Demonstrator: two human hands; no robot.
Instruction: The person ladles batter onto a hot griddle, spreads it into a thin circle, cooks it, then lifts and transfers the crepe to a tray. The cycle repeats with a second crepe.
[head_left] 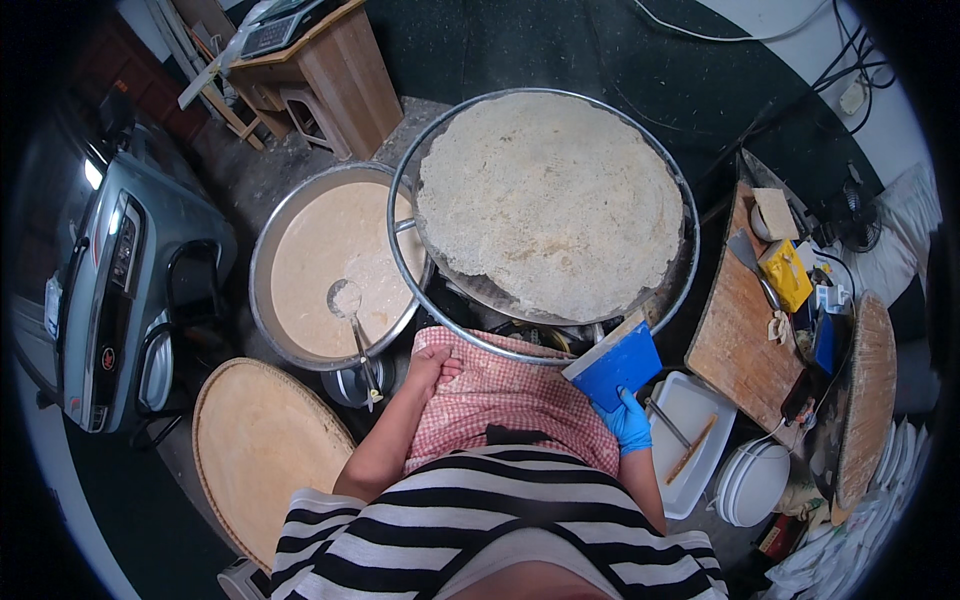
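Note:
Straight ahead, a large round griddle [436,270] inside a metal ring carries a thin, pale, grainy pancake [545,195] that covers most of its top. My right hand [628,422], in a blue glove, grips a flat blue scraper [618,368] with a pale edge, held at the ring's near right rim. My bare left hand [430,368] is closed with nothing visible in it, in front of the checked apron [500,385]. Left of the griddle, a wide metal basin [262,290] holds beige batter [320,240]. A ladle [357,335] rests in it, its handle over the near rim.
A round woven tray [265,440] lies at lower left, near a parked vehicle [105,300]. On the right are a wooden board [735,350] with tools and a yellow packet [786,275], a white tub [708,388] and white buckets [755,485]. A wooden desk [345,85] stands behind.

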